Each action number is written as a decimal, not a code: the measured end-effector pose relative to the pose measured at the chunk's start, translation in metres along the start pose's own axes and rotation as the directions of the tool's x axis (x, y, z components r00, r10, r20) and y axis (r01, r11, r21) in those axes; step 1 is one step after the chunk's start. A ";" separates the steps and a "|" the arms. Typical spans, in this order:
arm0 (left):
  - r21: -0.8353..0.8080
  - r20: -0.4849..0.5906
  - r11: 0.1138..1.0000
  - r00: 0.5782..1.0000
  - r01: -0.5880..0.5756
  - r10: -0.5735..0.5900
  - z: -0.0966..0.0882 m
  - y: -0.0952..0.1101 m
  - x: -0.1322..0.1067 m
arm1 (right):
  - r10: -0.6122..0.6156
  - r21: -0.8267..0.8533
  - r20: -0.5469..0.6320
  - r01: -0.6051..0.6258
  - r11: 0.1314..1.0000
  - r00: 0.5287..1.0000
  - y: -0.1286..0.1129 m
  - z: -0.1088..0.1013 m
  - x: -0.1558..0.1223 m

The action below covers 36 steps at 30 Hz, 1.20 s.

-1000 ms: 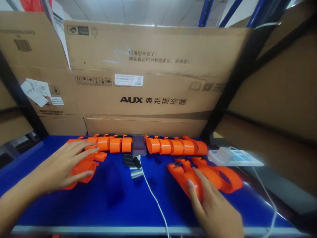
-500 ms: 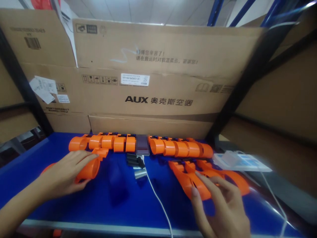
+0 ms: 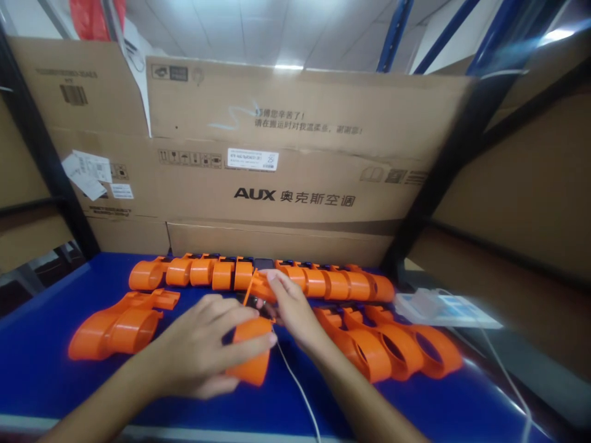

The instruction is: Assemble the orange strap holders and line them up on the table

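Observation:
My left hand [image 3: 207, 344] is wrapped around the open cylinder of an orange plastic ring piece [image 3: 252, 360] held above the middle of the blue table. My right hand [image 3: 290, 307] pinches the orange upper tab of what looks like the same piece, thumb on top. Something dark shows between the hands, partly hidden by the fingers. Left of my left hand lie a couple of similar orange ring pieces [image 3: 132, 329]. To the right of my right forearm, several more orange rings [image 3: 401, 351] lie in a fanned group.
A row of orange rings with dark clips [image 3: 323, 283] runs along the back of the blue table [image 3: 184, 412]. A white cable [image 3: 295, 381] trails to the front edge. A printed cardboard panel [image 3: 295, 166] stands behind. A white-and-blue flat box [image 3: 452, 307] lies at the right.
Both hands have come together at the middle. My left hand has moved right from the left orange pieces, my right hand left and away from the right group; an orange ring piece is now between them.

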<state>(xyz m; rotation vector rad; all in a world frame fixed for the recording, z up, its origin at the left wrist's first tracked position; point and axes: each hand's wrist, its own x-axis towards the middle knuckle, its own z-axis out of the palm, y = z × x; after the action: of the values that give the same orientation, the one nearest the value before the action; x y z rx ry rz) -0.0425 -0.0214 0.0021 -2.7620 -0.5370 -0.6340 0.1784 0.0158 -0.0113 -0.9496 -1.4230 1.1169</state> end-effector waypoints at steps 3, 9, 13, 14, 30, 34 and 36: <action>-0.278 -0.048 0.960 0.997 0.041 -0.057 0.013 -0.006 0.020 | 0.006 0.058 -0.070 -0.002 0.998 0.998 0.012 -0.007 0.021; -0.914 0.034 0.227 0.621 0.337 -0.783 0.055 -0.034 0.061 | -0.071 -0.003 -0.178 0.072 0.997 0.981 0.023 -0.020 0.033; -0.959 0.270 -0.113 0.715 0.260 -0.645 0.082 -0.038 0.080 | -0.194 -0.183 -0.152 0.166 0.969 0.969 0.029 -0.024 0.030; -0.961 0.274 -0.144 0.716 0.238 -0.642 0.086 -0.038 0.082 | -0.201 -0.215 -0.132 0.170 0.962 0.971 0.030 -0.027 0.029; -0.977 0.166 -0.207 0.423 -0.054 -0.891 0.102 -0.069 0.052 | 0.068 -0.770 0.548 0.471 0.430 0.834 0.031 -0.058 0.005; -0.976 0.172 -0.214 0.446 -0.046 -0.878 0.103 -0.065 0.054 | 0.040 -0.757 0.560 0.491 0.432 0.828 0.033 -0.055 0.006; -0.976 0.178 -0.214 0.443 -0.033 -0.879 0.103 -0.064 0.053 | 0.032 -0.752 0.565 0.499 0.432 0.824 0.033 -0.053 0.007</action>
<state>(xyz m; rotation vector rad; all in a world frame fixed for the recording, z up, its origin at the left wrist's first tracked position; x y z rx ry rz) 0.0139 0.0858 -0.0530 -2.3801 -1.5823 -3.3528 0.2299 0.0379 -0.0405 -1.1050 -2.6428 0.2838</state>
